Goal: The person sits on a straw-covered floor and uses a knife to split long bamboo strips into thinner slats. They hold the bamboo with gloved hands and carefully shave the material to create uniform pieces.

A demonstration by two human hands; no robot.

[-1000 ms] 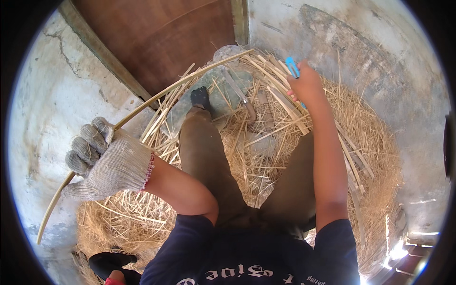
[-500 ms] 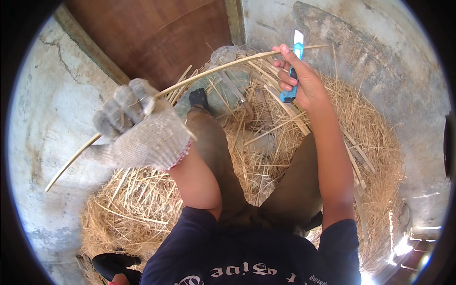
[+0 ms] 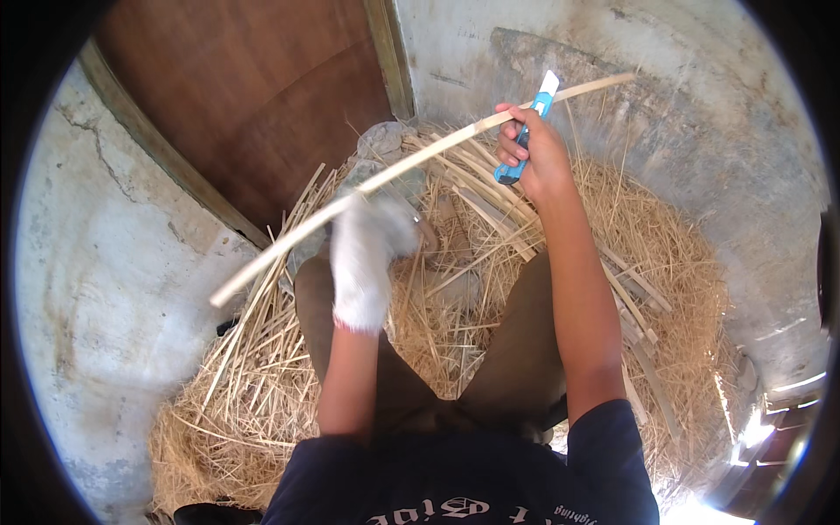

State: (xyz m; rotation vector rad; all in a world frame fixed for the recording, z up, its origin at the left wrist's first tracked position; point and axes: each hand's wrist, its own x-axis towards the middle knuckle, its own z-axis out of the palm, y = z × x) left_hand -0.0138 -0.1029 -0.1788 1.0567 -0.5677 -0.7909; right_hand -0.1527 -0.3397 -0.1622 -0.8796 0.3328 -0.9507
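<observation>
My right hand (image 3: 535, 153) is closed round a blue utility knife (image 3: 541, 107), its pale tip pointing up. The same hand's thumb and forefinger pinch a long, pale bamboo strip (image 3: 429, 153), which slants from the upper right down to the left. My left hand (image 3: 366, 262), in a white knitted glove, is smeared by motion just under the strip's middle. Its fingers cannot be made out, nor whether they touch the strip. Beside the glove, the curved brown handle (image 3: 427, 234) of a tool shows in part on the ground.
Straw-like shavings (image 3: 674, 350) cover the ground round my legs. Loose strips (image 3: 262, 306) lie in a bundle at the left, and more split pieces (image 3: 503, 219) lie ahead. A brown door panel (image 3: 254, 96) and worn plaster walls (image 3: 114, 289) enclose the spot.
My left hand has moved right and turned upright. The strip's left end has swung up and right, and the strip looks straighter and wider. My right hand, still holding the knife, has shifted slightly left.
</observation>
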